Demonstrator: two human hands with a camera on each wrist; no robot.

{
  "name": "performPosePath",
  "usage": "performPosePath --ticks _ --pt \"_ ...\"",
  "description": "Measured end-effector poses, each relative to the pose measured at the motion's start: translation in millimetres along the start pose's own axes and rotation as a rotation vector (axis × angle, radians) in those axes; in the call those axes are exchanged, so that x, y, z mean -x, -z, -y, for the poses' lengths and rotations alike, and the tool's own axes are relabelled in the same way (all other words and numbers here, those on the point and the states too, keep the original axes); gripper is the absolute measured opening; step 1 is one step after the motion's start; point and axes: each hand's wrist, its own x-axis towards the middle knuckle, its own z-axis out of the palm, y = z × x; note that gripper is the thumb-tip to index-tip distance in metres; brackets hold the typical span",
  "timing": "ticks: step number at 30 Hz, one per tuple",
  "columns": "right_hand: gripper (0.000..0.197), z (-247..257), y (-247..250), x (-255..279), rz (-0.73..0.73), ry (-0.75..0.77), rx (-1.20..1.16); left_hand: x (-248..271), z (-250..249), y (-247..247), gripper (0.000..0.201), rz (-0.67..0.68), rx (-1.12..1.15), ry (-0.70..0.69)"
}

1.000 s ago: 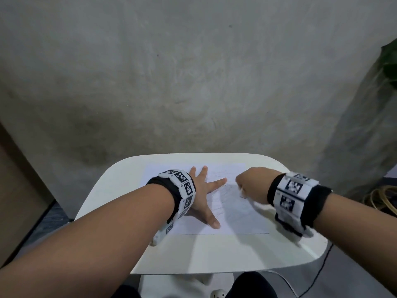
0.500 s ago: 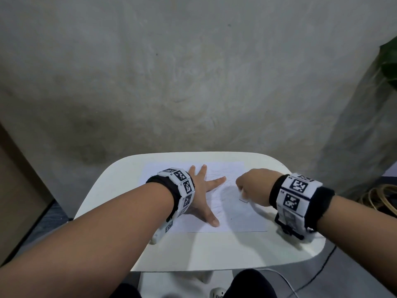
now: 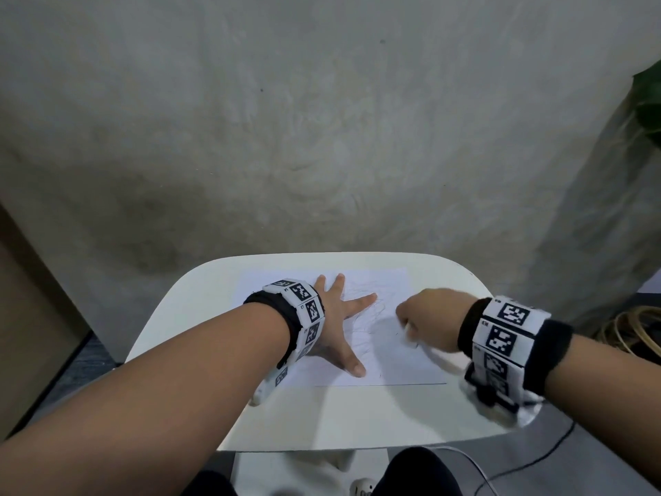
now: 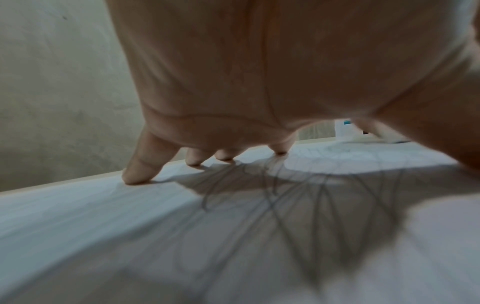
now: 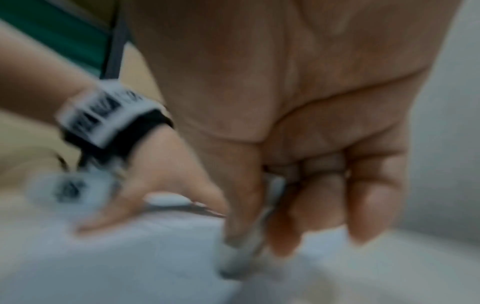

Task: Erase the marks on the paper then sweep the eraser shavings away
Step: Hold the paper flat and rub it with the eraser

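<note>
A white sheet of paper [image 3: 411, 366] with faint pencil scribbles [image 3: 361, 338] lies on a small white table [image 3: 322, 420]. My left hand [image 3: 339, 323] lies flat on the sheet's left half, fingers spread, holding it down. In the left wrist view its fingertips [image 4: 135, 176] press the paper [image 4: 103, 226] over grey pencil lines [image 4: 324, 205]. My right hand [image 3: 425, 316] is curled over the sheet's right half and pinches a white eraser [image 3: 411, 334], whose tip touches the paper. The right wrist view is blurred by motion; the eraser [image 5: 241, 255] shows between thumb and fingers.
The table stands against a rough grey wall [image 3: 322, 137]. A brown cabinet side [image 3: 25, 316] is at the left. Coiled cable [image 3: 629, 327] and a green plant [image 3: 647, 102] are at the right. A black cord [image 3: 529, 463] runs across the floor below.
My right hand with the eraser has shifted slightly toward me and to the right over the sheet, rubbing. My left hand has stayed flat in place.
</note>
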Motion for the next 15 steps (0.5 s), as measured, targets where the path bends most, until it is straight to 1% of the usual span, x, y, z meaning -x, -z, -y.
performPosePath --ticks 1,2,4,5,7,8,10,12,13,14,15 --pt "0.015 -4.4 -0.9 -1.6 -0.030 -0.017 0.029 -0.3 0.4 -0.2 0.129 0.002 0.003 0.000" --pt "0.018 -1.4 -3.1 -0.6 -0.045 -0.001 0.046 -0.7 0.6 -0.5 0.129 0.002 0.006 0.001" --pt "0.019 13.3 -11.0 4.7 -0.005 0.103 0.062 -0.7 0.1 -0.5 0.128 -0.002 0.009 0.005" --pt "0.015 15.3 -12.1 6.5 0.027 0.112 0.041 -0.1 -0.1 -0.1 0.128 -0.005 0.009 0.005" --pt "0.008 3.2 -6.4 4.8 0.021 0.032 -0.011 1.1 -0.7 -0.3 0.127 -0.006 0.004 0.002" --pt "0.008 -3.6 -4.4 4.3 0.004 -0.008 0.002 1.8 -1.1 -0.3 0.127 -0.011 0.001 0.003" --pt "0.016 -2.3 -7.5 6.0 -0.026 0.001 0.035 2.6 -1.3 -1.4 0.126 -0.020 -0.006 0.005" --pt "0.015 8.4 -13.5 10.5 0.008 0.089 0.041 2.6 -1.3 -1.7 0.125 -0.026 -0.014 0.005" --pt "0.011 7.0 -13.5 10.4 0.037 0.083 0.013 2.7 -1.3 -1.3 0.126 -0.024 -0.012 0.003" --pt "0.008 1.1 -11.5 8.5 0.040 0.041 -0.015 2.4 -1.3 -1.6 0.126 -0.019 -0.007 0.002" --pt "0.008 -6.1 -7.9 7.3 0.027 0.001 -0.012 2.2 -0.9 -1.3 0.127 -0.020 0.000 0.002"
